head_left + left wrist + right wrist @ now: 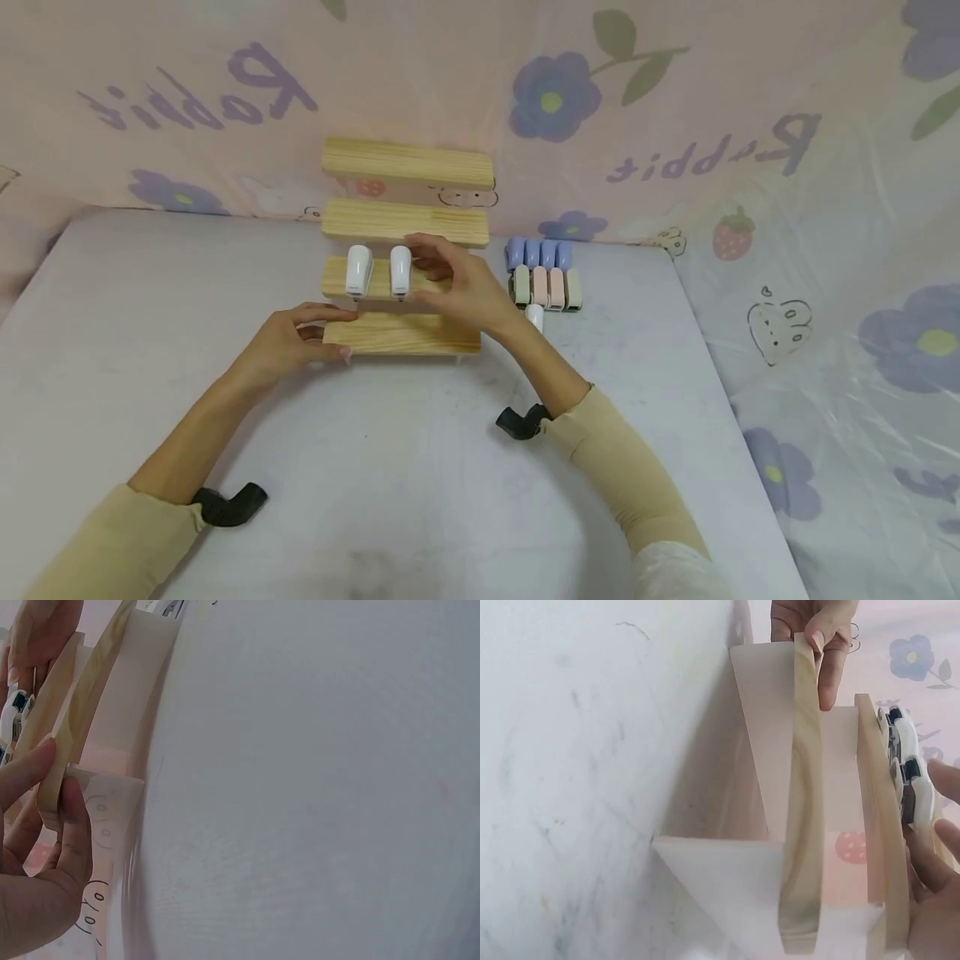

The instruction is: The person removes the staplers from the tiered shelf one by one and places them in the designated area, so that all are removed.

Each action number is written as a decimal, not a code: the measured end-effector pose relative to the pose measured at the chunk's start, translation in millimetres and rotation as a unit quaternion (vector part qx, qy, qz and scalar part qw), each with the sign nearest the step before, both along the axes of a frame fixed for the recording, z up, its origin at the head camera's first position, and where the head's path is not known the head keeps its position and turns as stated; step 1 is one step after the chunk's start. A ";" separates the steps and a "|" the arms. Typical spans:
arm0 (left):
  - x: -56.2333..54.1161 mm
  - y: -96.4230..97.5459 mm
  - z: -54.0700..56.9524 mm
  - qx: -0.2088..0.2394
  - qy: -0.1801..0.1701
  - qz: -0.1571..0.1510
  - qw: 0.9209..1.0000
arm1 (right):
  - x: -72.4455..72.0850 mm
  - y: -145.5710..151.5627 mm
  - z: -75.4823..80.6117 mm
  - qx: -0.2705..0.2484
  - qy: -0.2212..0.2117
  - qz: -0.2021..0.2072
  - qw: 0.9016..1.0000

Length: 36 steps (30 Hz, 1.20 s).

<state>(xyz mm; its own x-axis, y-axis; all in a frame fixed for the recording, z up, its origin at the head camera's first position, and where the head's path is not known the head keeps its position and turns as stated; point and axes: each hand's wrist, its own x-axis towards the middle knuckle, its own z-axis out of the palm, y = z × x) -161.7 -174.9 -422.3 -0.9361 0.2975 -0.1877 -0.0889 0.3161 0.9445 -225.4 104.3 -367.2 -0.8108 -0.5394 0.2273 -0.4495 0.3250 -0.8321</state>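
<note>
A tiered display rack has several light wooden boards. My left hand [303, 333] pinches the left end of its lowest board [405, 335], thumb on one face and fingers on the other in the left wrist view. Two white mini staplers stand side by side on the second board from the bottom. My right hand [465, 283] holds the right-hand stapler [401, 271], index finger at its back end and thumb near its front. The left-hand stapler [358, 270] stands untouched, a small gap away. Clear side panels [727, 892] support the boards.
Right of the rack stand a row of blue staplers [532, 252] and a row of green and pink ones [547, 287]. Another white stapler [534, 317] is partly hidden by my right forearm. A patterned curtain [450, 75] hangs behind the white table [375, 483].
</note>
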 end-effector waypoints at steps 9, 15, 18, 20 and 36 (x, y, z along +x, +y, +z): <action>0.0 1.6 2.5 0.013 -0.013 0.013 1.000 | -1.1 -8.5 1.0 0.045 0.030 -0.008 0.998; -0.5 1.5 2.1 0.012 -0.012 0.014 1.000 | -0.2 -8.7 0.8 0.045 0.026 -0.015 0.999; -0.2 1.0 3.0 0.006 -0.014 0.015 1.000 | 0.7 -7.6 0.1 0.038 0.028 -0.014 0.999; 0.2 0.5 3.8 0.003 -0.014 0.014 1.000 | 1.6 -6.5 0.0 0.035 0.031 -0.012 0.999; 0.7 0.8 3.5 -0.006 -0.028 0.018 0.999 | 11.3 11.9 1.6 -0.014 0.008 -0.026 1.000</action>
<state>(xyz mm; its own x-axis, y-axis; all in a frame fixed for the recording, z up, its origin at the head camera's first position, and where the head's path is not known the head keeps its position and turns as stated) -161.0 -174.1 -418.8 -0.9344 0.2605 -0.2429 -0.1529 0.3224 0.9342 -214.1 116.3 -365.7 -0.8338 -0.4901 0.2542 -0.4455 0.3253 -0.8341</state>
